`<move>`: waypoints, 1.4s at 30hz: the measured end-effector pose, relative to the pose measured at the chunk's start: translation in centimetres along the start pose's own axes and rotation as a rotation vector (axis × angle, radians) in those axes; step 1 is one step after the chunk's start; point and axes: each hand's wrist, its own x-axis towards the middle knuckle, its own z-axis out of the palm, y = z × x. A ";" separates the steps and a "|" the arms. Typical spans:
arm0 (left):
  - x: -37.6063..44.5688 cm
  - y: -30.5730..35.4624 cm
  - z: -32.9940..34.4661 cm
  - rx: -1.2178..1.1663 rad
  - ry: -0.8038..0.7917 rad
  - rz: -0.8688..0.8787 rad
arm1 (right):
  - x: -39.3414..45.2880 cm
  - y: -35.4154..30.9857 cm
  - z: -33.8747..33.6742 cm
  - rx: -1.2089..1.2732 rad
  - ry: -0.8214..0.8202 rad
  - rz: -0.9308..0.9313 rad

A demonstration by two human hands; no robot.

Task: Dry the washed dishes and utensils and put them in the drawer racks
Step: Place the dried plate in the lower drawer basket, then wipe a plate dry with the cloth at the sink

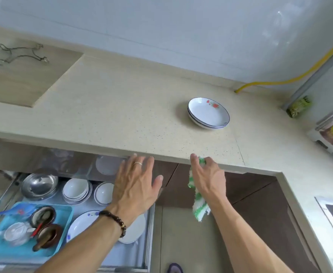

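Observation:
Two stacked white plates [208, 113] with blue rims and a red flower sit on the beige countertop [122, 107]. Below its front edge the drawer rack [149, 233] stands pulled out. It holds a steel bowl [38, 185], white bowls [77, 190], another white bowl [103, 193] and flat white plates [82, 223]. My left hand [136, 184] hovers open and empty over the drawer, fingers spread near the counter edge. My right hand [207, 174] grips a green-and-white checked cloth [198, 203], which hangs down in front of the brown cabinet door.
A blue tray [2, 247] in the drawer carries a white teapot [16, 233], brown cups and a blue scoop. A wooden board [23, 79] with a wire rack lies at the far left. A yellow hose [299, 75] runs along the wall. A sink rim [323, 205] shows at right.

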 end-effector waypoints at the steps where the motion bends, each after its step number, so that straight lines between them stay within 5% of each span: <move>1: 1.0 1.2 -0.2 0.017 -0.026 0.007 | 1.4 0.5 -1.3 0.052 0.000 0.027; 11: 15.9 11.8 0.9 -0.012 -0.053 -0.151 | 20.8 5.6 -8.3 0.093 -0.099 0.137; 19: 28.1 15.0 4.5 -0.378 -0.116 -0.511 | 33.7 6.2 -7.7 -0.024 -0.222 0.110; 33: 32.2 15.1 6.3 -0.399 -0.060 -0.574 | 35.9 6.2 -6.6 0.137 -0.336 0.064; 42: 29.8 16.4 2.9 -0.499 -0.016 -0.505 | 31.6 5.7 -9.4 0.333 -0.224 0.128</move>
